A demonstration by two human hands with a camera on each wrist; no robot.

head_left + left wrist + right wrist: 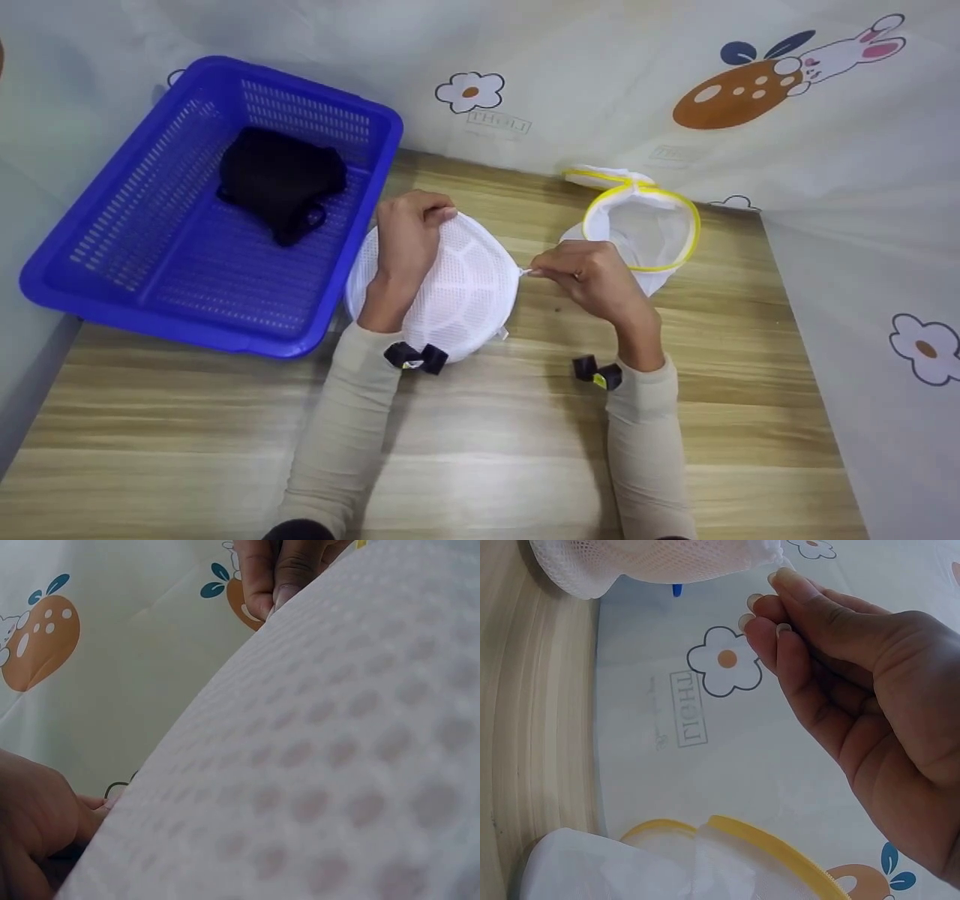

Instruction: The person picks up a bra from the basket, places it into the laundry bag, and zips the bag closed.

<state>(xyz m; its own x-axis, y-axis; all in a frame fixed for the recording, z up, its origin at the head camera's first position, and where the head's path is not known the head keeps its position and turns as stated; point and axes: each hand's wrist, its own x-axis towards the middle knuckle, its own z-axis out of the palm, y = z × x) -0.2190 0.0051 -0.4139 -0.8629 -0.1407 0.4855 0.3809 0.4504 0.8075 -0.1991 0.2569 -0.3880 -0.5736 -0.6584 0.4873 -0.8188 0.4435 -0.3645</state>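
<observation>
Evidently, the zip was the step in hand: the white mesh bag (476, 281) was at the table (480, 465), just beside the blue basket (172, 327), its upper edge pinched by the bent fingers of the left hand (409, 240), while the right hand (596, 279) had thumb and forefinger together on the zip pull (524, 271); the next move seemed to call for a steady edge and an even draw along the seam
</observation>
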